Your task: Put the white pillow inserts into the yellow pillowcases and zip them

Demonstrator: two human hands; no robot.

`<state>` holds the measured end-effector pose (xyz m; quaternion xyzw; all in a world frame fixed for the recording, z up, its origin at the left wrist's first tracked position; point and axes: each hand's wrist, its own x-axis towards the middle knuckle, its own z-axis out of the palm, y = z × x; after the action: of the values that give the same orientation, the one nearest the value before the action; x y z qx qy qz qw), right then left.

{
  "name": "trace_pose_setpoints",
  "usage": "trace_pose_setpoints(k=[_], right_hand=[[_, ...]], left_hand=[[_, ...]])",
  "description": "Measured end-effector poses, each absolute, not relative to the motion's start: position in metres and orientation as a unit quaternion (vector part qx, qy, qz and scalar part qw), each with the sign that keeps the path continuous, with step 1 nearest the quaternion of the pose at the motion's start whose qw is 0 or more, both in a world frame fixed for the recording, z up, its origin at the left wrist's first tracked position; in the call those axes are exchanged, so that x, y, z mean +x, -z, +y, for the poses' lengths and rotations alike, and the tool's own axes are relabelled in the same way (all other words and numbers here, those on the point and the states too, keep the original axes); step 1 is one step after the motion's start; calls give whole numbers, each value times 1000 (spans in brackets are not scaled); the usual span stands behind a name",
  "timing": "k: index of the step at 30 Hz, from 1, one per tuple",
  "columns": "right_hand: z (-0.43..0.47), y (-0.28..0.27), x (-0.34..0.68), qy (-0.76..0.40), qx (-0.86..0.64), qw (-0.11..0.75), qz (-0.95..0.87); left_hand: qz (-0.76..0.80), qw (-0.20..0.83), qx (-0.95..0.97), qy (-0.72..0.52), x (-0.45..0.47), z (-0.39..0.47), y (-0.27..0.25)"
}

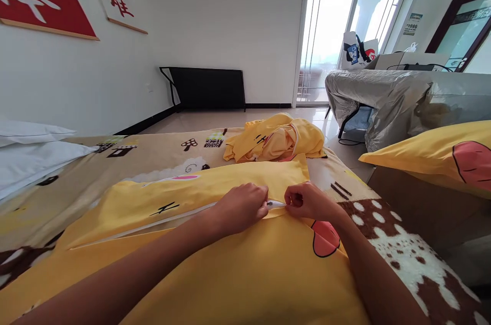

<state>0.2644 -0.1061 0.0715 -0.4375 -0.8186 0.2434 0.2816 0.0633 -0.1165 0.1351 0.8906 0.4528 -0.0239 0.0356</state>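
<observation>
A yellow pillowcase (245, 268) with a red patch lies in front of me on a patterned blanket. Along its opening runs a white zipper (276, 204), parted toward the left. My left hand (245, 206) is closed at the zipper, its thumb and fingers pinched beside the small slider. Just to its right, my right hand (309, 202) pinches the edge of the pillowcase at the zipper's right end. A narrow gap with the white tape and slider shows between the two hands. What lies under the fingertips is hidden.
Behind the pillowcase is a crumpled yellow cloth (276, 138). A yellow pillow (441, 158) rests on a brown box (418, 202) at right. White pillows (34, 156) lie at left on the blanket (164, 148). A plastic-covered table (383, 92) stands farther back.
</observation>
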Motion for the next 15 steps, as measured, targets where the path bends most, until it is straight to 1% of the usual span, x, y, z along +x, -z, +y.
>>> trace_pose_setpoints(k=[3,7,9,12,15], right_hand=[[-105,-68,263,-238,-437,285,-819],[-105,-67,261,-203,-428,289,-832],[-106,-68,259,-176,-412,305,-840],[-109,-69,252,-128,-380,347,-848],[-111,-66,243,-66,-351,353,-865]], left_hand=[[476,29,879,16,65,-119,-128],[464,-17,885,30,73,-124,-118],[455,-33,889,38,74,-125,-118],[445,-44,894,13,72,-127,-120],[447,-40,893,1,71,-128,-124]])
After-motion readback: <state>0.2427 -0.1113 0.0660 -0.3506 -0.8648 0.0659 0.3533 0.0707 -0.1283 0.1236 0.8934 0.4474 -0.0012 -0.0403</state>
